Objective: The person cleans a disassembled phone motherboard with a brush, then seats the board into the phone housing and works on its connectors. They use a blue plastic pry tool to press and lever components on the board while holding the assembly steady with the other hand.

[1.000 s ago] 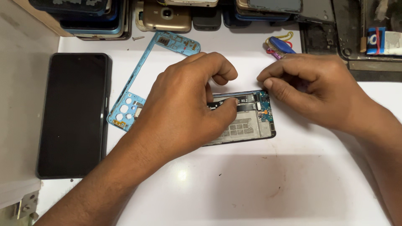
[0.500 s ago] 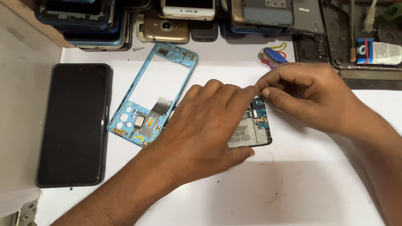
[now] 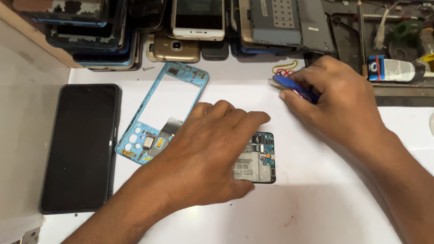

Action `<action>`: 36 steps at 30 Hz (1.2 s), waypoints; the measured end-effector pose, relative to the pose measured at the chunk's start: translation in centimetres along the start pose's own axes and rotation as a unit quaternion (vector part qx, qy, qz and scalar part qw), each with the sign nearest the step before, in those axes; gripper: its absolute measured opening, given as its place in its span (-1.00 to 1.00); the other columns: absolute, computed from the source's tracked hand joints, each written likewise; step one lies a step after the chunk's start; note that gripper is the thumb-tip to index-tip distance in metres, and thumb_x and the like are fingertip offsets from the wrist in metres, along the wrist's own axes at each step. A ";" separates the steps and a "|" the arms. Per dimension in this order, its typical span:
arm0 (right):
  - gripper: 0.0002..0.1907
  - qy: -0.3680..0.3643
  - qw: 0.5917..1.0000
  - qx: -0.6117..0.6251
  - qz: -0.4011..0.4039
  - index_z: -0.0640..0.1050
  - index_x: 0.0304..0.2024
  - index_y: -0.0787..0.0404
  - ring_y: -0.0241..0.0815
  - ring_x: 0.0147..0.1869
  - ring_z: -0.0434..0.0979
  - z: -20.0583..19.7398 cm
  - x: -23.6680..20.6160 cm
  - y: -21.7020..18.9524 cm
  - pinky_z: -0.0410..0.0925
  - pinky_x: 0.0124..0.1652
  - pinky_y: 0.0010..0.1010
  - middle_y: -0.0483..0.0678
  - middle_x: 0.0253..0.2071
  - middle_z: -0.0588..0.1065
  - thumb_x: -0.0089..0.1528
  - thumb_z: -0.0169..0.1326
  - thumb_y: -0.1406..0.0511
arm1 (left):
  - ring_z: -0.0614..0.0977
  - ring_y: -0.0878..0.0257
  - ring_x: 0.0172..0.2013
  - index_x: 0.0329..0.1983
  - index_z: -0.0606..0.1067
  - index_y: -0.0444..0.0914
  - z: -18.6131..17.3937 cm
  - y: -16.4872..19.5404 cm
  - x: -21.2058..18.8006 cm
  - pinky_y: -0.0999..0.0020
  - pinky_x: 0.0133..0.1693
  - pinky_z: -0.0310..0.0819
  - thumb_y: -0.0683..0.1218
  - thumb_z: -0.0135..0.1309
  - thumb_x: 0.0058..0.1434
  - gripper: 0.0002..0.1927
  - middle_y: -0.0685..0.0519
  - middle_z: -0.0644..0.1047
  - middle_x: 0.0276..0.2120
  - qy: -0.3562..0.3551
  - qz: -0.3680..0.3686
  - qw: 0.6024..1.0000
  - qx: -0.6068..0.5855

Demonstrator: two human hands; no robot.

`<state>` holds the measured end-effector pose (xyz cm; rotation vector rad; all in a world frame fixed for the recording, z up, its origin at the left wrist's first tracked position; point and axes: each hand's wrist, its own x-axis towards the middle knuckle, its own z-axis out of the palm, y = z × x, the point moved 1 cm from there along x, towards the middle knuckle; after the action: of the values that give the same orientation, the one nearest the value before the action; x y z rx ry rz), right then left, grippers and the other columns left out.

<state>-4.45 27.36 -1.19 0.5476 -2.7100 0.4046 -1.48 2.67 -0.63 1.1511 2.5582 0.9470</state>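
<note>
An opened phone [image 3: 260, 158] with its circuit board exposed lies on the white table [image 3: 316, 208]. My left hand [image 3: 208, 153] rests flat on it and covers most of it. My right hand [image 3: 334, 101] is up and to the right of the phone, fingers closed around a blue pry tool [image 3: 289, 86] whose tip points left. A light blue phone mid-frame [image 3: 158, 113] lies just left of my left hand, touching it or nearly so.
A black phone [image 3: 81, 147] lies face up at the left. Stacks of old phones and back covers [image 3: 190, 27] line the far edge. A small screw [image 3: 147, 68], coloured rubber bands [image 3: 285, 68] and a white tube [image 3: 391, 68] lie near the back.
My right hand left the phone board, moved up and right, and now grips the blue pry tool. My left hand shifted further over the phone.
</note>
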 end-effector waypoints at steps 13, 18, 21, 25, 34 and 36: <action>-0.64 -0.025 0.999 0.022 -0.040 0.62 0.14 0.31 -0.06 -0.36 0.42 -1.8 -0.8 -1.0 0.30 -0.39 -0.26 0.11 -0.29 0.44 0.28 0.17 0.38 | 0.46 0.03 0.05 0.29 0.36 -0.36 -0.1 -0.3 -0.2 0.03 0.10 0.23 0.13 0.48 -0.26 0.04 -0.04 0.55 0.04 0.025 0.035 0.999 0.002; -0.60 -0.106 0.993 0.055 0.000 0.62 0.16 0.18 -0.16 -0.41 0.39 -1.4 -3.6 -1.4 0.28 -0.42 -0.31 0.00 -0.34 0.44 0.26 0.19 0.31 | 0.47 0.03 0.04 0.22 0.42 -0.35 0.0 -0.4 -0.2 0.03 0.07 0.26 0.14 0.48 -0.28 -0.01 -0.04 0.53 -0.04 0.039 0.039 0.998 0.017; -0.67 -0.074 0.991 0.107 -0.035 0.62 0.06 0.18 -0.16 -0.29 0.45 -0.9 -4.4 -1.6 0.33 -0.29 -0.31 -0.06 -0.33 0.49 0.24 0.20 0.29 | 0.47 0.05 -0.02 0.04 0.52 -0.31 -0.2 -0.5 -0.3 0.09 0.04 0.28 0.13 0.48 -0.25 -0.20 -0.01 0.51 -0.11 0.017 0.012 1.000 0.012; -0.81 -0.096 0.987 0.127 0.002 0.64 -0.23 0.21 -0.12 -0.27 0.54 -0.5 -4.6 -1.5 0.38 -0.31 -0.29 -0.07 -0.34 0.57 0.13 0.27 0.28 | 0.47 0.06 -0.05 -0.02 0.59 -0.30 -0.2 -0.1 -0.1 0.12 0.00 0.29 0.13 0.48 -0.25 -0.28 0.00 0.51 -0.14 0.032 0.026 0.999 0.010; -0.82 -0.045 0.988 0.122 -0.086 0.61 -0.25 0.21 -0.07 -0.15 0.54 -0.9 -4.3 -2.4 0.38 -0.16 -0.25 -0.08 -0.30 0.57 0.13 0.31 0.31 | 0.49 0.13 -0.10 0.00 0.59 -0.32 0.3 -0.4 0.1 0.18 -0.08 0.30 0.13 0.49 -0.26 -0.24 0.03 0.52 -0.18 0.011 -0.003 1.000 -0.008; -0.83 -0.062 0.986 0.137 -0.076 0.62 -0.27 0.22 -0.09 -0.20 0.52 -1.0 -4.2 -2.2 0.36 -0.21 -0.27 -0.08 -0.33 0.56 0.11 0.31 0.32 | 0.49 0.14 -0.10 -0.01 0.60 -0.32 0.3 -0.4 0.1 0.19 -0.09 0.30 0.12 0.49 -0.27 -0.26 0.03 0.52 -0.18 0.007 -0.006 1.000 -0.008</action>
<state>0.43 27.09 -1.46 0.8754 -2.7204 0.7310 -1.68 2.74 -1.09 1.1279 2.5605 0.9727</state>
